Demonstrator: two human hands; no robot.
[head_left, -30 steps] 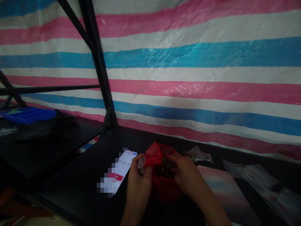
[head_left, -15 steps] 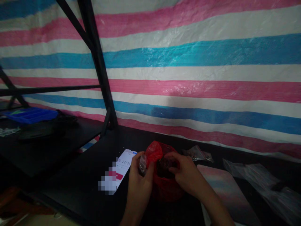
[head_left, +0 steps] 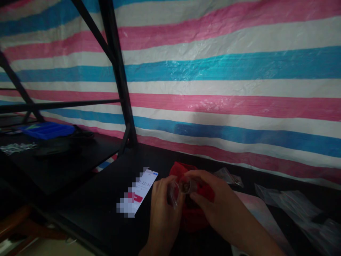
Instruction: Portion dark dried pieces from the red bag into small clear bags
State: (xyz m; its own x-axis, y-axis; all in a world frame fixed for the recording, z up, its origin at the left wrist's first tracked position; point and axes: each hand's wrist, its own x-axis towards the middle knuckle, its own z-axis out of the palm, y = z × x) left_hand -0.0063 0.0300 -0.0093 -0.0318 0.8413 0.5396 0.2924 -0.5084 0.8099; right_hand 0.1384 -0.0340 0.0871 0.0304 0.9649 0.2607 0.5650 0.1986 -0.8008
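Both hands now meet above the red bag (head_left: 195, 217): left hand (head_left: 163, 209) pinches a small clear bag (head_left: 176, 190), right hand (head_left: 213, 201) brings a dark piece to its mouth, no longer inside the red bag.

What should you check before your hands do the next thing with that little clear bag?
1. Left hand grips the clear bag: ok.
2. Right hand pinches something small at the bag's mouth: ok; what it is, cannot tell.
3. Bag mouth open: cannot tell, too dark.
4. Red bag sits right under both hands: ok.
5. Phone lies left of the hands, screen lit: ok.
6. Spare clear bags lie on the table to the right: ok.
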